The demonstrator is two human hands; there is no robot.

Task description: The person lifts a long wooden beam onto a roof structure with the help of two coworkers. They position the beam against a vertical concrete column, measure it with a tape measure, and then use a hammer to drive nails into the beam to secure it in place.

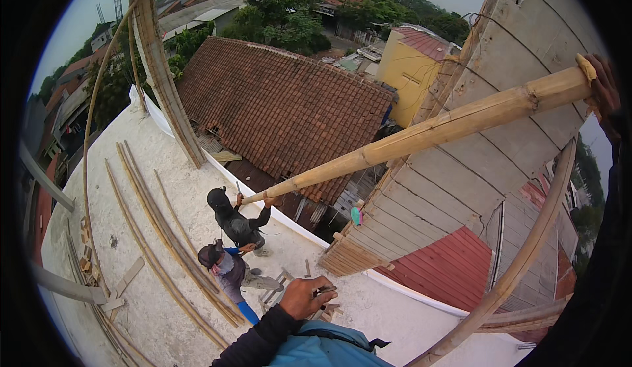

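A long, thick bamboo pole (421, 135) slopes up from the lower floor to the right. My right hand (602, 94) grips its upper end, at the right rim of the view; part of this hand is dark and hard to make out. The pole's lower end is held by a co-worker in black (240, 219) standing below me. My left hand (308, 298) is closed in front of my blue garment (326, 347), fingers curled and thumb pressed in. Whatever it may hold is too small to name.
Another co-worker (227, 268) stands beside the first on the pale floor (164, 314). Several bamboo poles (164, 235) lie to the left. A tall board panel (461, 163) rises at right, near a curved bamboo pole (520, 278). Beyond the floor's edge is a tiled roof (283, 104).
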